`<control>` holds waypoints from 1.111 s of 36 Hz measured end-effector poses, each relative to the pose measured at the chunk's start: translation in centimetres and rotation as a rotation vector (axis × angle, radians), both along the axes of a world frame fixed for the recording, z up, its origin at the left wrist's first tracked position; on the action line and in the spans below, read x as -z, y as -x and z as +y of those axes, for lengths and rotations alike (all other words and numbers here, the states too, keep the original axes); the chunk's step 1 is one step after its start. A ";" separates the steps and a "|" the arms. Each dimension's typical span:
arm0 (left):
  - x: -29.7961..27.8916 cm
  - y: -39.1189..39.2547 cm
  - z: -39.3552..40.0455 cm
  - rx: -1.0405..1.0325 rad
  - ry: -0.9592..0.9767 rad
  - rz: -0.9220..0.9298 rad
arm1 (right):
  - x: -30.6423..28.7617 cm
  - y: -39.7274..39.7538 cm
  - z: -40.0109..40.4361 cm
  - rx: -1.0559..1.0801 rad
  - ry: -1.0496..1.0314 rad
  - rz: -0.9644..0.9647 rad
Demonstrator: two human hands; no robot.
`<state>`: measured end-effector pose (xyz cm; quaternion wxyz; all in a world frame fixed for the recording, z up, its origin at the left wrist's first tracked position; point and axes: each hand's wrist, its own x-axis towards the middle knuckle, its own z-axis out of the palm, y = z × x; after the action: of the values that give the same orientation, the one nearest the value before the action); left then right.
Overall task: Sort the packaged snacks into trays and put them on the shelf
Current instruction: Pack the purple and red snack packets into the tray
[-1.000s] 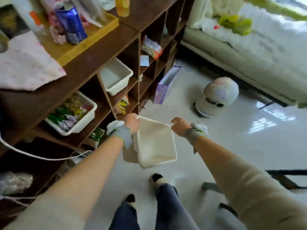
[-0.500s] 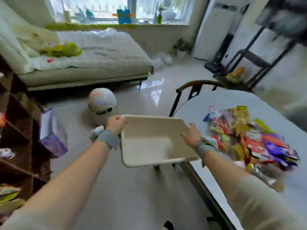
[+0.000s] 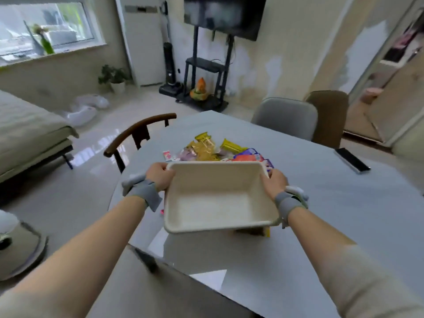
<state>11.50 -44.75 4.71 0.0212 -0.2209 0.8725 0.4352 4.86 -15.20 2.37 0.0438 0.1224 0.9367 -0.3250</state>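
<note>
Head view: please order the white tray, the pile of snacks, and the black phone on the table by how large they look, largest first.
1. White tray, but it is nearest the camera, so its lead is partly nearness.
2. Pile of snacks, partly hidden behind the tray.
3. Black phone, clearly smallest.

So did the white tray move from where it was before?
Yes. The white tray, earlier by the wooden shelf, is now held over the table beside the snacks.

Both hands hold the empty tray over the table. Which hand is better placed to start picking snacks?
Probably right. The right hand grips the tray end beside the snacks' red and purple packets; the left hand is nearer the table edge.
</note>
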 end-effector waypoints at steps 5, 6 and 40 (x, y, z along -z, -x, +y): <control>-0.5 7.1 8.4 0.225 0.066 -0.009 | 0.6 0.8 8.8 0.228 0.070 -0.038; -0.2 8.5 10.2 0.269 0.069 -0.023 | 0.8 0.5 10.4 0.290 0.080 -0.053; 9.6 19.6 34.2 0.848 0.030 -0.345 | 3.8 2.9 27.2 0.877 0.024 -0.334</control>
<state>-8.12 -10.60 -4.90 0.3392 0.0864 0.8758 0.3323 1.96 12.05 -1.39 0.0539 0.5568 0.7728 -0.2996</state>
